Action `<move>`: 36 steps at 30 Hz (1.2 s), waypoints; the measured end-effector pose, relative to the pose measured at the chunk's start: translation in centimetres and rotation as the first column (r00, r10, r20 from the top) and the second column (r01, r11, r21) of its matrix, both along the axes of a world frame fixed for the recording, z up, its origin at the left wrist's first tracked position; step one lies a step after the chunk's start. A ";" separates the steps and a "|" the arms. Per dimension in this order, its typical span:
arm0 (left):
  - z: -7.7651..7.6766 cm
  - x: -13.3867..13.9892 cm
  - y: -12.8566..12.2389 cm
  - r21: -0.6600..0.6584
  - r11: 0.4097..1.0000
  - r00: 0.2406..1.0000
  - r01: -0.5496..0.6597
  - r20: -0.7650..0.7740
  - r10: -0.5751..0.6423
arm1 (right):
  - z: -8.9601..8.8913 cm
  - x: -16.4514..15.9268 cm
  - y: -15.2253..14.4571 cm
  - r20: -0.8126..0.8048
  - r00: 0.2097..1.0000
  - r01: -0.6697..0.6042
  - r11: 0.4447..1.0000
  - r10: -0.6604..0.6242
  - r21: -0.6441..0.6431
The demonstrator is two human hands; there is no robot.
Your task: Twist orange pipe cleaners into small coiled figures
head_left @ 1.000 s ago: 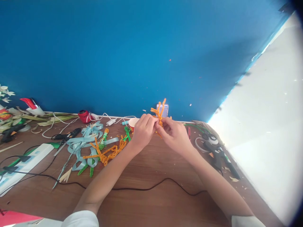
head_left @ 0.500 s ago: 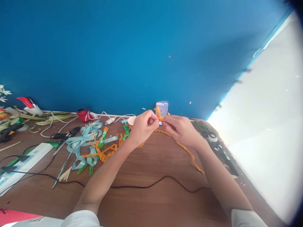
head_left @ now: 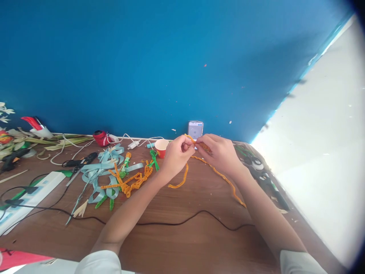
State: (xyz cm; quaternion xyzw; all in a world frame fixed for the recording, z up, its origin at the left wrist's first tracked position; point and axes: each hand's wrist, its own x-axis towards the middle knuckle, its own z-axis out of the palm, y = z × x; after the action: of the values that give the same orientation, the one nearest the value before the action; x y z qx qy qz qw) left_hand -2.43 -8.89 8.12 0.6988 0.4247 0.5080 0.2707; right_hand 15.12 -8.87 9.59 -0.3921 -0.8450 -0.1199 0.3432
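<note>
Above the table, my left hand [head_left: 177, 155] and my right hand [head_left: 219, 151] meet fingertip to fingertip. Both are closed in a pinch on an orange pipe cleaner [head_left: 225, 178], whose worked part is mostly hidden by my fingers. One fuzzy end hangs below my left hand and curls toward the table. The other runs from under my right hand down toward my right forearm. To the left lie more bent and twisted orange pipe cleaners [head_left: 125, 187] and a green pipe cleaner bundle [head_left: 154, 160].
A phone [head_left: 195, 130] leans on the blue wall behind my hands. Left are a paper cup [head_left: 161, 147], light-blue ribbon [head_left: 95, 172], a glue gun [head_left: 82, 160] and a power strip [head_left: 37, 198]. A black cable [head_left: 182, 223] crosses the front; tools [head_left: 268, 182] lie right.
The upright orange piece between my fingers is now lower and mostly covered. A pipe cleaner end has come into view below my left hand. The right hand has curled over more.
</note>
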 end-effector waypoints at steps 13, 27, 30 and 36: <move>1.1 -0.8 -0.1 0.426 0.901 0.988 -0.079 -0.087 0.128 | 1.4 0.8 -0.9 -0.087 0.996 -0.003 0.997 -0.004 -0.079; 1.8 -1.4 -0.5 0.508 0.861 0.932 -0.023 -0.301 0.203 | 1.6 0.8 -1.0 -0.137 0.990 -0.041 0.996 0.030 -0.082; 1.7 -1.5 -0.4 0.488 0.872 0.908 -0.031 -0.351 0.228 | 1.6 0.8 -1.0 -0.147 0.989 -0.043 0.995 0.029 -0.089; 1.5 -1.6 -0.4 0.575 0.818 0.913 -0.017 -0.324 0.247 | 1.4 0.8 -0.8 -0.213 0.977 -0.051 0.994 0.028 -0.100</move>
State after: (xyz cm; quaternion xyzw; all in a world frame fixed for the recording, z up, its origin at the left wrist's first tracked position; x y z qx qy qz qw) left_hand -4.00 -9.32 9.62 0.8009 0.3498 0.4806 -0.0717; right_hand 15.96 -9.66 10.97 -0.4032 -0.8167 -0.0262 0.4121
